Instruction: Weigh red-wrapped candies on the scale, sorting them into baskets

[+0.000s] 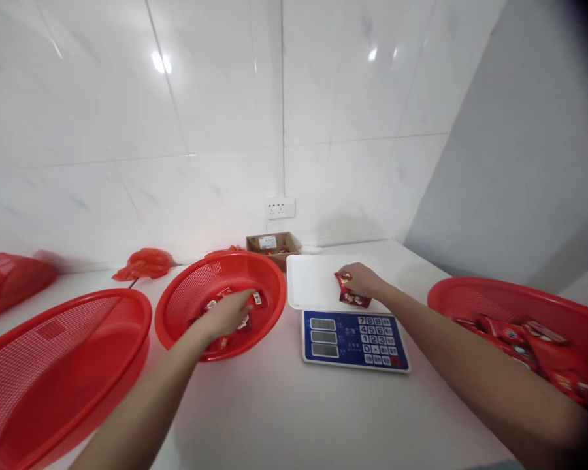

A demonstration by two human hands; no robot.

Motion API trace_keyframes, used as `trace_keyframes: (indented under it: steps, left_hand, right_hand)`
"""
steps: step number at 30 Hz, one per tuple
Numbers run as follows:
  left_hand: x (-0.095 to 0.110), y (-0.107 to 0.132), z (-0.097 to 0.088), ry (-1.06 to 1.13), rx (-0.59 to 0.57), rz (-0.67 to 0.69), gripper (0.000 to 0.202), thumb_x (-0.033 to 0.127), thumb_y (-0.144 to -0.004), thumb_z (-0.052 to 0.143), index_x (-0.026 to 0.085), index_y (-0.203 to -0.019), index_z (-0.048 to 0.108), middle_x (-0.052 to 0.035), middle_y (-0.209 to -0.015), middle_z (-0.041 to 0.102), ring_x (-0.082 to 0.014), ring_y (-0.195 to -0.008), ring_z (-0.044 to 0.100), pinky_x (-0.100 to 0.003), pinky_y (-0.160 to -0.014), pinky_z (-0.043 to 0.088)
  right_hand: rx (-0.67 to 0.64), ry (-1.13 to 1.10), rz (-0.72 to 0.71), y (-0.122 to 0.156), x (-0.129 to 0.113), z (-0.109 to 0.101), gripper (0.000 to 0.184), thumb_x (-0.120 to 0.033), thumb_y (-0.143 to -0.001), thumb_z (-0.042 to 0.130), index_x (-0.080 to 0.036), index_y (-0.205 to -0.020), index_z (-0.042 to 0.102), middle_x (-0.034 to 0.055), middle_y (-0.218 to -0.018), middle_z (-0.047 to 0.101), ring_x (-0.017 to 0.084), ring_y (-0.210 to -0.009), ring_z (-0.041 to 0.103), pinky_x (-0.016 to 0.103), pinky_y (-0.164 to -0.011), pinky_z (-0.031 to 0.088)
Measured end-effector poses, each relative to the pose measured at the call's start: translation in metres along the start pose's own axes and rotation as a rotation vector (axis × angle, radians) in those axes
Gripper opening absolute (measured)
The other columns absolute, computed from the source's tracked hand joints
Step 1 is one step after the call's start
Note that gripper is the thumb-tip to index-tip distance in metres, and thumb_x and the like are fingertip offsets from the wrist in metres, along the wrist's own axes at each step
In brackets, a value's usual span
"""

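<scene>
My left hand [227, 314] reaches down into the middle red plastic basket [269, 274], over several small red packets [257, 299]. Its fingers look apart, and no packet shows in its grasp, though the palm side is hidden. On the white pan [311, 281] of a digital scale [340, 346], my right hand [363, 279] is closed round a shiny red packet [355, 299] with pale print. Whether that packet rests on the pan or hangs just above it I cannot tell. The scale's small display windows look grey, with no readable figures.
At right, a red basket [470, 285] holds several red packets [509, 333], partly behind my forearm. Another red basket [142, 313] stands at left. Red plastic bags [144, 263] and a small cardboard box [287, 243] lie along the tiled wall, below a socket [280, 207].
</scene>
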State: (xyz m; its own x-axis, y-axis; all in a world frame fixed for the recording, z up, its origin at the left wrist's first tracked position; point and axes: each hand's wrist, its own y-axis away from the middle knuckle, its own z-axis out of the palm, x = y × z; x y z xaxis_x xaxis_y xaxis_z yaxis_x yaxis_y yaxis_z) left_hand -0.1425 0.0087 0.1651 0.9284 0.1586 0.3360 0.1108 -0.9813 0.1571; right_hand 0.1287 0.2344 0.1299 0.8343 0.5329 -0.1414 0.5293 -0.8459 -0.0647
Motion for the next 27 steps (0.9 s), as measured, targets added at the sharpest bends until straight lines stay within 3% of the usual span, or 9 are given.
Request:
trace_keyframes:
  steps: [2, 5, 9, 11, 15, 21, 27]
  left_hand:
    - [-0.021, -0.024, -0.007, -0.066, -0.080, -0.038, 0.047, 0.037, -0.085, 0.050, 0.022, -0.129, 0.039, -0.0099, -0.132, 0.044, -0.0262, -0.115, 0.046, -0.050, -0.095, 0.037]
    - [-0.045, -0.057, -0.003, -0.159, -0.211, -0.133, 0.065, 0.037, -0.076, 0.062, 0.022, -0.132, 0.035, -0.0120, -0.142, 0.031, -0.0339, -0.127, 0.031, -0.060, -0.099, 0.027]
    - [-0.059, -0.079, 0.012, -0.226, -0.313, -0.173, 0.109, 0.049, -0.050, 0.078, 0.031, -0.139, 0.018, -0.0136, -0.149, 0.013, -0.0477, -0.130, 0.010, -0.066, -0.095, 0.025]
    - [-0.059, -0.083, 0.016, -0.236, -0.325, -0.140, 0.118, 0.052, -0.043, 0.079, 0.037, -0.139, 0.011, -0.0124, -0.150, 0.004, -0.0514, -0.129, 0.008, -0.065, -0.091, 0.030]
    - [-0.052, -0.092, 0.019, -0.236, -0.321, -0.025, 0.105, 0.044, -0.055, 0.076, 0.044, -0.137, 0.010, -0.0094, -0.151, 0.001, -0.0442, -0.122, 0.035, -0.052, -0.085, 0.044]
    - [-0.041, -0.115, 0.032, -0.276, -0.301, 0.103, 0.044, 0.030, -0.083, 0.056, 0.020, -0.123, 0.044, -0.0097, -0.134, 0.040, -0.0276, -0.115, 0.045, -0.052, -0.093, 0.039]
    - [-0.038, -0.116, 0.035, -0.231, -0.279, 0.165, 0.029, 0.031, -0.084, 0.054, 0.016, -0.109, 0.054, -0.0063, -0.111, 0.057, -0.0203, -0.093, 0.058, -0.039, -0.078, 0.050]
  right_hand:
    - [0.003, -0.002, -0.002, 0.001, 0.001, 0.001, 0.040, -0.014, -0.068, 0.053, -0.017, -0.106, 0.064, 0.0082, -0.107, 0.063, 0.021, -0.096, 0.057, 0.024, -0.074, 0.042]
    - [0.017, -0.012, -0.005, 0.003, 0.002, 0.002, 0.040, -0.014, -0.068, 0.053, -0.018, -0.106, 0.064, 0.0075, -0.109, 0.063, 0.020, -0.097, 0.056, 0.024, -0.075, 0.042]
    - [0.035, -0.031, -0.013, 0.006, 0.001, 0.004, 0.041, -0.013, -0.066, 0.054, -0.019, -0.105, 0.064, 0.0070, -0.108, 0.063, 0.019, -0.095, 0.057, 0.023, -0.075, 0.043]
    - [0.040, -0.038, -0.021, 0.007, 0.001, 0.004, 0.041, -0.012, -0.066, 0.054, -0.019, -0.105, 0.064, 0.0062, -0.108, 0.063, 0.019, -0.094, 0.057, 0.023, -0.076, 0.042]
    - [0.045, -0.046, -0.025, 0.007, 0.000, 0.004, 0.041, -0.011, -0.066, 0.055, -0.018, -0.105, 0.064, 0.0068, -0.109, 0.062, 0.019, -0.094, 0.057, 0.023, -0.077, 0.042]
    - [0.035, -0.040, -0.026, 0.006, -0.002, 0.005, 0.040, -0.011, -0.067, 0.054, -0.018, -0.105, 0.064, 0.0067, -0.108, 0.062, 0.020, -0.097, 0.056, 0.023, -0.077, 0.042]
    - [0.042, -0.033, -0.028, 0.008, -0.003, 0.005, 0.039, -0.012, -0.067, 0.055, -0.019, -0.104, 0.064, 0.0064, -0.107, 0.063, 0.019, -0.092, 0.058, 0.024, -0.075, 0.042]
